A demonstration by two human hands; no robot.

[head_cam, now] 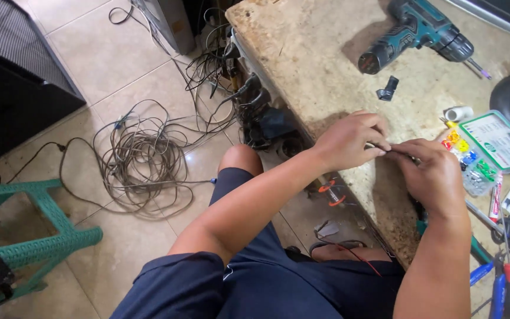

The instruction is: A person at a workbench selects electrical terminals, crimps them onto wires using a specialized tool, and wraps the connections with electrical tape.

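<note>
I see a mottled beige stone worktop [326,65] under both hands, with pale floor tiles [95,65] off to the left of them. On that floor, well left of my left hand [349,142], lies a loose tangle of grey cable [140,159], and further left stands a green plastic stool [42,236]. More dark cords and plugs [249,100] hang at the worktop's edge, just beyond my left wrist.

Just right of my right hand [429,174] sits a clear compartment box [473,162] with its lid tipped open; its small cells hold bits in yellow, red, blue and green, too small for me to tell apart.

My two hands meet fingertip to fingertip over the worktop. Both are pinched on a small thin dark piece [394,150] held between them; I cannot tell what it is, since the fingers cover most of it.

Beyond the hands lies a teal cordless drill [417,29] on its side, with a small black clip [388,88] between it and my left hand. A white cap [459,112] rests near the box. Pens and hand tools [503,266] crowd the space right of my right forearm. Nothing lies between the hands and the worktop edge.
</note>
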